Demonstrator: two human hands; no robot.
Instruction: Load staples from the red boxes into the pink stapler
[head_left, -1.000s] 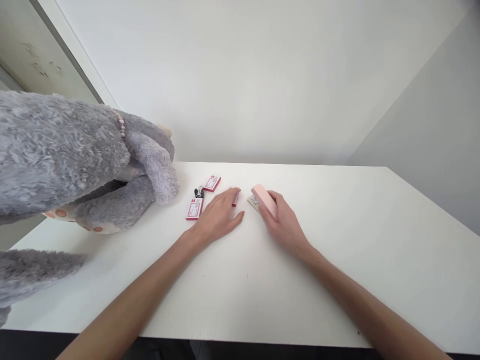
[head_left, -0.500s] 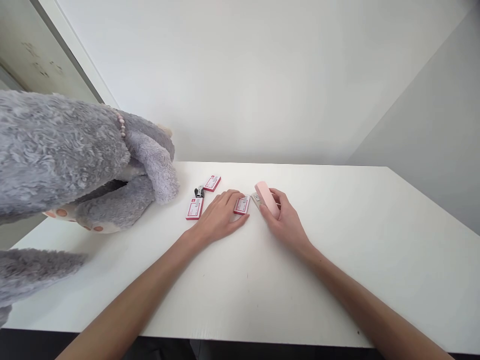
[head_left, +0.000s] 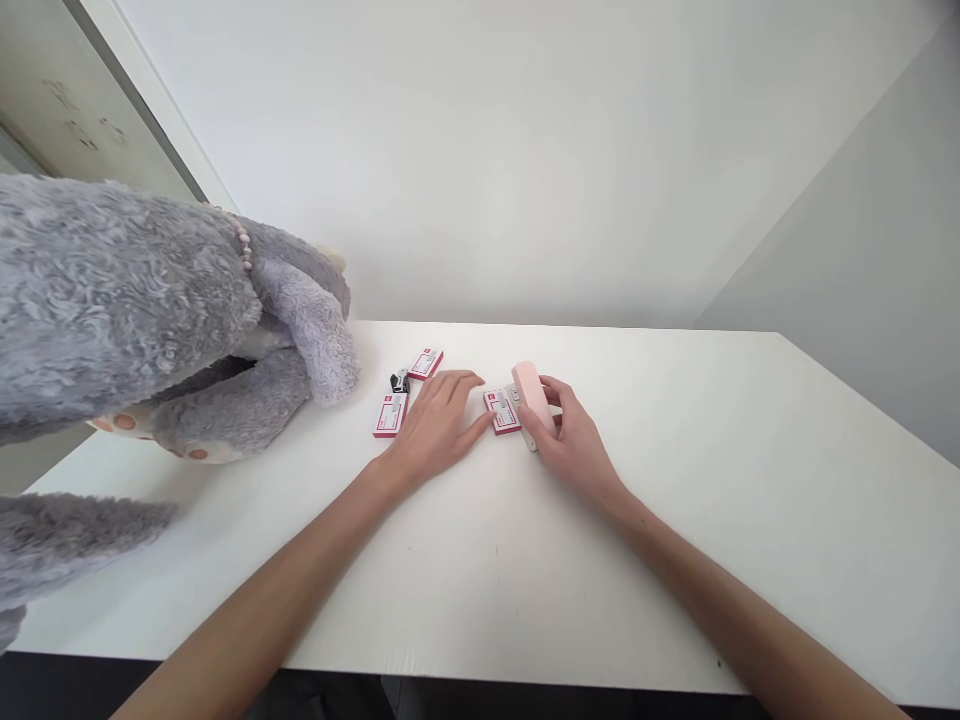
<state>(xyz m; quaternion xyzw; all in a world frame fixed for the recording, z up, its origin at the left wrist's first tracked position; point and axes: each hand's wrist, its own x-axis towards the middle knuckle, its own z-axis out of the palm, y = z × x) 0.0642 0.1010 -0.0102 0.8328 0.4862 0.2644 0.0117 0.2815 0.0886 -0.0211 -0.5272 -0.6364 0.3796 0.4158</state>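
Note:
My right hand (head_left: 576, 435) is wrapped round a pink stapler (head_left: 535, 395), which lies on the white table with its far end angled slightly left. Right beside the stapler's left side is a red-and-white staple box (head_left: 502, 411), label up. My left hand (head_left: 441, 418) rests just left of that box, palm down, its fingers stretched out and the thumb tip close to the box's edge. I cannot tell whether the thumb touches it. Further left lie two similar boxes, a near staple box (head_left: 391, 415) and a far staple box (head_left: 426, 363), with a small black staple remover (head_left: 400, 381) between them.
A big grey plush toy (head_left: 135, 300) takes up the left side, its limbs reaching over the table. The white table (head_left: 712, 480) extends to the right and runs back to a white wall (head_left: 525, 160). Its front edge is near my forearms.
The staple box has shifted right, from under my left fingers to against the stapler, and turned a little. My left fingers are off it. The stapler has turned slightly in my right hand.

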